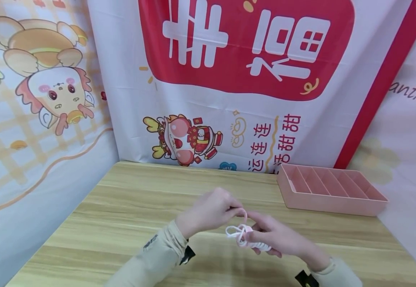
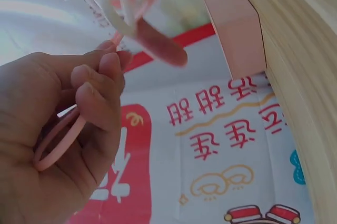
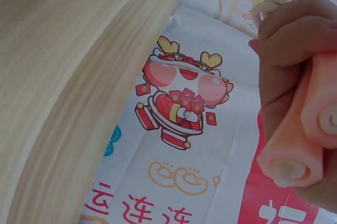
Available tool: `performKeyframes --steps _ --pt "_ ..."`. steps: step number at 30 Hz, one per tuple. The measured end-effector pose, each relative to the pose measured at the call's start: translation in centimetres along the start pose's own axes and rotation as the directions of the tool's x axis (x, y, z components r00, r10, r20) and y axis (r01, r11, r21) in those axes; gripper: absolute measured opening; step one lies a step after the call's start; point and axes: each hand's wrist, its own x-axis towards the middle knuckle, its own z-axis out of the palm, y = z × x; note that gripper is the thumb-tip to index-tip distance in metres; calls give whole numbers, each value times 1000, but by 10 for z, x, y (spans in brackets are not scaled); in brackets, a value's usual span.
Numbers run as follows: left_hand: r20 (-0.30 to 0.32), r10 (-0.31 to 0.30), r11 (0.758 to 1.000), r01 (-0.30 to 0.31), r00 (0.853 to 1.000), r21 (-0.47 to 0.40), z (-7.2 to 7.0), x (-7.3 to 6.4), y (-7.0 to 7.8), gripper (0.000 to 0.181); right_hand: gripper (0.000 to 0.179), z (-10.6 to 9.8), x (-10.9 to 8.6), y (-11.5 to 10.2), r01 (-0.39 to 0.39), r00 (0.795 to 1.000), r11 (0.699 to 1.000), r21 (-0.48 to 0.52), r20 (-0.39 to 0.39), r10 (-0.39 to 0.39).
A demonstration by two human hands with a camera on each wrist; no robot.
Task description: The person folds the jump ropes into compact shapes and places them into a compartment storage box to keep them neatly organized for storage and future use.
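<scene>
My right hand point(image 1: 281, 237) grips a bundled skipping rope, its white cord point(image 1: 232, 231) looped and wound near the fingers. In the right wrist view, two pink handles point(image 3: 290, 153) with whitish ends stick out below the curled fingers. To its left, my left hand point(image 1: 209, 211) pinches a thin pink band point(image 1: 245, 216) that runs to the bundle. The left wrist view shows a loop of this band point(image 2: 66, 147) lying across the palm, behind the curled fingers. Both hands are just above the table, close together. Part of the bundle is hidden by the right fingers.
A pink box point(image 1: 333, 202) with several compartments stands at the table's back right. The wooden table point(image 1: 121, 207) meets a printed cloth point(image 1: 129, 131) along its back edge. More printed cloth hangs on the left and right sides.
</scene>
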Motion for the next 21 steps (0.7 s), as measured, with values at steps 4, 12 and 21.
performKeyframes --steps 4,12,21 --pt "-47 108 993 -105 993 50 4 1 8 10 21 1 2 2 20 999 1000 -14 -28 -21" --pt "-237 233 971 -239 943 2 5 2 12 13 30 -4 3 4 52 969 996 67 -246 -34" --pt "-428 410 899 -435 805 44 8 5 16 24 37 -8 5 1 91 836 986 138 -548 -1"
